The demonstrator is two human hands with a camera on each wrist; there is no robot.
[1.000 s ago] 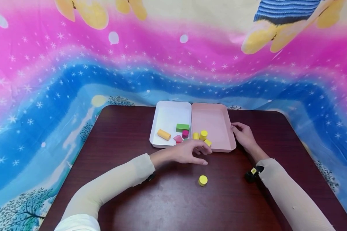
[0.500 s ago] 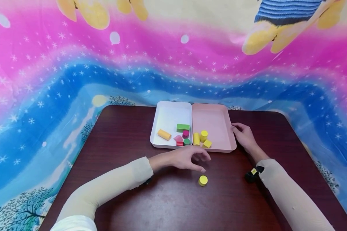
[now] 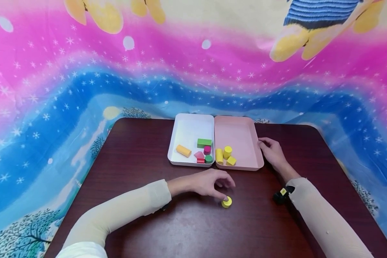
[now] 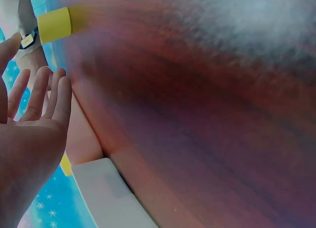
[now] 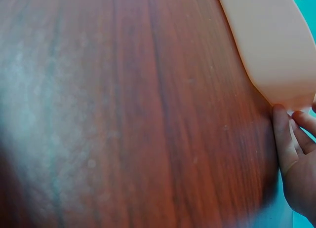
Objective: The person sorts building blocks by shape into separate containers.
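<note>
My left hand (image 3: 211, 182) is above the table, palm turned away, its fingers loosely bent and spread. Its thumb reaches over the near yellow cylinder (image 3: 227, 202); in the left wrist view, the fingers stand apart from that yellow cylinder (image 4: 55, 25). At the far right, my right hand (image 3: 274, 153) rests its fingertips against the outer side of the pink tray (image 3: 242, 132). In the right wrist view, its thumb and forefinger touch the corner of the pink tray (image 5: 276, 45). Inside the pink tray are a standing yellow cylinder (image 3: 227, 152), another yellow piece (image 3: 219, 156) and a yellow block (image 3: 231, 161).
A white tray (image 3: 191, 125) adjoins the pink one on the left. It bears an orange cylinder (image 3: 183, 151), a green block (image 3: 204, 143), a magenta piece (image 3: 207, 149), a green cylinder (image 3: 208, 159) and small pink and red blocks. A patterned cloth (image 3: 193, 82) hangs behind the dark table (image 3: 142, 143).
My left hand has moved back from the trays' front edge towards the near yellow cylinder, its thumb now over it. The right hand stays at the pink tray.
</note>
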